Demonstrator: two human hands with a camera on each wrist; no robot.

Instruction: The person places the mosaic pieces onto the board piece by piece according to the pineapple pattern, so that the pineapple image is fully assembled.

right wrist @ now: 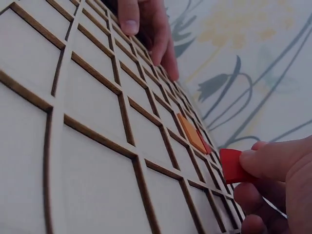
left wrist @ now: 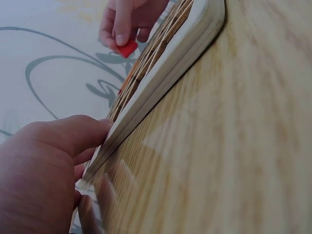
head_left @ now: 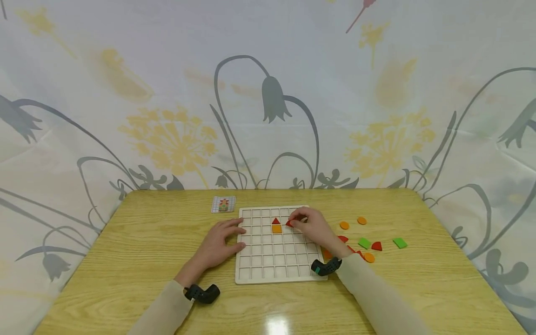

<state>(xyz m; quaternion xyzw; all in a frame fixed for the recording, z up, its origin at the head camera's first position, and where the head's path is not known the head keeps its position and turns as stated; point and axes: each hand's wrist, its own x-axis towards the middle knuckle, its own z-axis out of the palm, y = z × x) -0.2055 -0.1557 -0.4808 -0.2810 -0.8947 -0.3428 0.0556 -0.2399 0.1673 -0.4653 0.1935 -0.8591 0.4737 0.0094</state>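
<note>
A white wooden grid board (head_left: 268, 260) lies on the table. In it sit an orange square (head_left: 277, 228) and, just beyond, a red triangle (head_left: 275, 221). My right hand (head_left: 311, 226) pinches a red quarter-circle piece (right wrist: 231, 165) between thumb and fingers, close over the board to the right of those two pieces. Along the board's left edge rests my left hand (head_left: 218, 244), fingers spread, with the fingertips at the rim. The left wrist view shows its thumb (left wrist: 90, 134) against the board's side.
Right of the board lie loose pieces: orange circles (head_left: 362, 220), green squares (head_left: 400, 243) and red quarter-circles (head_left: 377, 246), some partly hidden by the right forearm. A small pattern card (head_left: 224, 204) lies beyond the board's far left corner. A patterned curtain (head_left: 268, 139) stands behind the table.
</note>
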